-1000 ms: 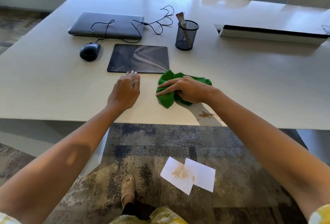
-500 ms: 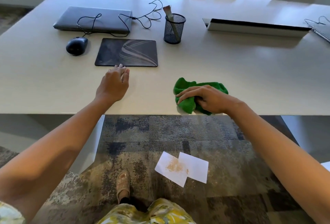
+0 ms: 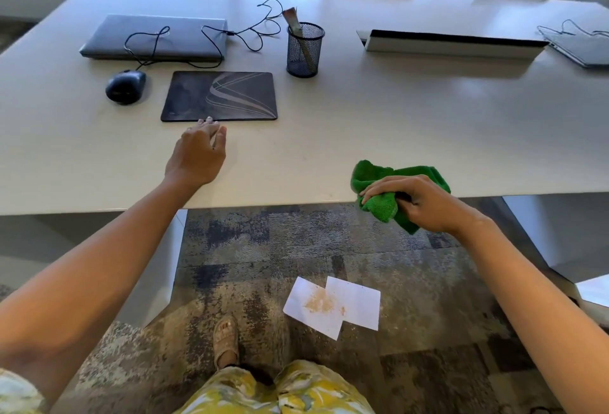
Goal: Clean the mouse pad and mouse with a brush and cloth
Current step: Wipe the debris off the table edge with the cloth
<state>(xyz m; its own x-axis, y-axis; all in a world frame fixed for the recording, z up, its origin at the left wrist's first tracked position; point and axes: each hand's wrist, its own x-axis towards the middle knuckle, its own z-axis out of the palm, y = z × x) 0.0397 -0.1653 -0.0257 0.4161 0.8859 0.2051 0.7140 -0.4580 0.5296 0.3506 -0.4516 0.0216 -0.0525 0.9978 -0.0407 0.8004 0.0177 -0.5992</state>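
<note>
At the table's near edge point(image 3: 263, 196) the right hand point(image 3: 418, 202) grips the green cloth point(image 3: 379, 189); the left hand point(image 3: 197, 153) lies flat, fingers straight, fingertips at the mouse pad point(image 3: 220, 95), the mouse point(image 3: 125, 86) just left. The brush point(image 3: 296, 29) stands in the mesh cup point(image 3: 304, 49).

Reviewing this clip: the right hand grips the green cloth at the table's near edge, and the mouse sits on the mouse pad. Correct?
Not quite. In the head view the mouse sits on the table, left of the mouse pad, apart from it. The right hand does grip the green cloth at the near edge.
</note>
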